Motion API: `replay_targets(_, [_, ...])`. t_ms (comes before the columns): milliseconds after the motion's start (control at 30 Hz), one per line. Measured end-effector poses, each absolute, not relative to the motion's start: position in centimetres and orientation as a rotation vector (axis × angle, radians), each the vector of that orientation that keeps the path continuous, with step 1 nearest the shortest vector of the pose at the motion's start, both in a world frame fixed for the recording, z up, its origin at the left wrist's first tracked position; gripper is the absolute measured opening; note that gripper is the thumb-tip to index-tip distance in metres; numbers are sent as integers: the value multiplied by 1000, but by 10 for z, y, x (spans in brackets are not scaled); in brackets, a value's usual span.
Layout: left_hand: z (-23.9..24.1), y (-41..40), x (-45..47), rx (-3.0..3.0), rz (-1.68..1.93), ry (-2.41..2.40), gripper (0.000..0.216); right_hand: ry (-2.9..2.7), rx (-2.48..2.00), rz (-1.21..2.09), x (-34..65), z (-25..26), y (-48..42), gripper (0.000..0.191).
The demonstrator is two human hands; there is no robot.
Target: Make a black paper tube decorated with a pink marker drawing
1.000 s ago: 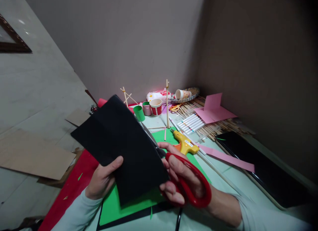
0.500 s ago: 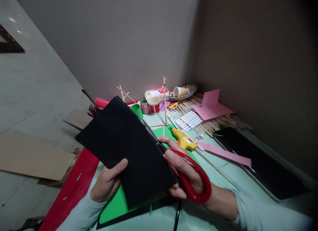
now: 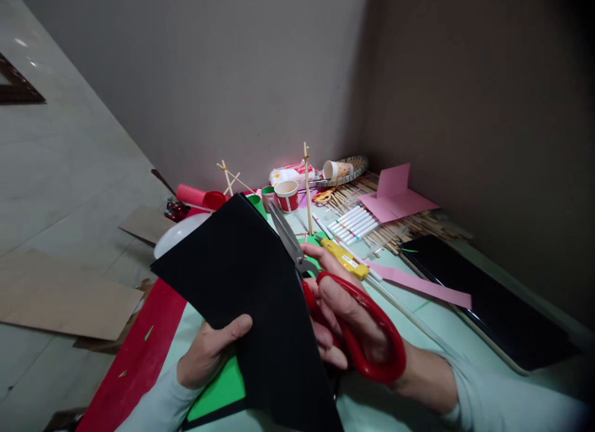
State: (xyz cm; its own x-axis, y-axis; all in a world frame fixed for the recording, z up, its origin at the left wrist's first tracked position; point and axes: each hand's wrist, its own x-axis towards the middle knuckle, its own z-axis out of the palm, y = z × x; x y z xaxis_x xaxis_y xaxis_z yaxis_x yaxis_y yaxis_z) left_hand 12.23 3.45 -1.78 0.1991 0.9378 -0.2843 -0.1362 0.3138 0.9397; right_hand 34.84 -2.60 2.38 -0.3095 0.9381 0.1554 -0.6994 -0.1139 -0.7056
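Observation:
My left hand (image 3: 216,348) grips a large sheet of black paper (image 3: 242,277) near its lower left edge, thumb on top. My right hand (image 3: 344,314) is closed round the red handles of a pair of scissors (image 3: 290,240). The metal blades point up and left along the right edge of the black paper, and the upper blade shows beside that edge. Whether paper lies between the blades I cannot tell. Under the black paper lies a sheet of green paper (image 3: 218,392) on the table.
A yellow glue gun (image 3: 346,258), white markers (image 3: 353,224) and wooden sticks (image 3: 427,224) lie to the right. Folded pink paper (image 3: 395,199) and a black tablet-like slab (image 3: 483,302) are farther right. Paper cups (image 3: 287,196) stand at the back. A white bowl-like object (image 3: 179,233) shows at left.
The scissors have opened wider and their blades show more fully. The black paper has swung down at its lower end, uncovering the white bowl-like object and a red one at the left.

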Motion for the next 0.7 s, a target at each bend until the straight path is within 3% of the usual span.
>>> replay_targets(167, [-5, 38, 126, 842, 943, 1056, 60, -850, -433, 1497, 372, 53, -13, 44])
replay_targets(400, [22, 55, 122, 848, 998, 1104, 84, -1109, -973, 901, 428, 77, 13, 31])
replay_targets(600, [30, 72, 107, 927, 984, 1155, 77, -1772, -1637, 237, 472, 57, -4, 26])
replay_targets(700, [30, 76, 103, 900, 914, 1193, 67, -2003, -1920, 62, 483, 49, -18, 21])
